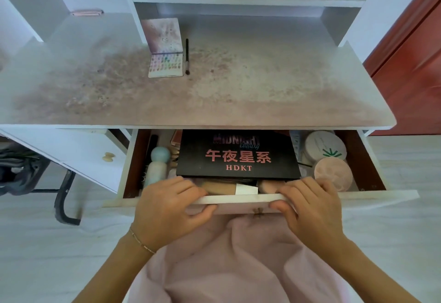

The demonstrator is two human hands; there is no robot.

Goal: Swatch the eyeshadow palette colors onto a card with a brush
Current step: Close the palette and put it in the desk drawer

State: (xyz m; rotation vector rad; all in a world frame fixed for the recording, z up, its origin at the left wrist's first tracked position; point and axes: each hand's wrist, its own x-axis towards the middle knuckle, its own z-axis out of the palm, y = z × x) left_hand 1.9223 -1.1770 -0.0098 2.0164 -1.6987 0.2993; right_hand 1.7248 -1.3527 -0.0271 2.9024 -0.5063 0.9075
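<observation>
Gripping the front edge of the open drawer with both hands, I look down over its contents. My left hand has its fingers curled over the top of the drawer front and its thumb tucked beneath; my right hand clasps the same edge the same way. Neither holds anything but that board.

The black eyeshadow palette lies closed and flat in the drawer, just beyond my knuckles and between the two hands, a touch closer to my left. Its long side runs left to right, parallel with the edge I grip.

Well beyond it, up on the dressing table, sits an open book of swatch cards, its lower page already dotted with colour. The brush lies just to its right, its long axis pointing away from me, bristles at the near end.

I judge the next move is a short forward reach into the drawer. Either hand could let go and lift the palette, but round compacts crowd its right side, so the left looks the freer approach.
</observation>
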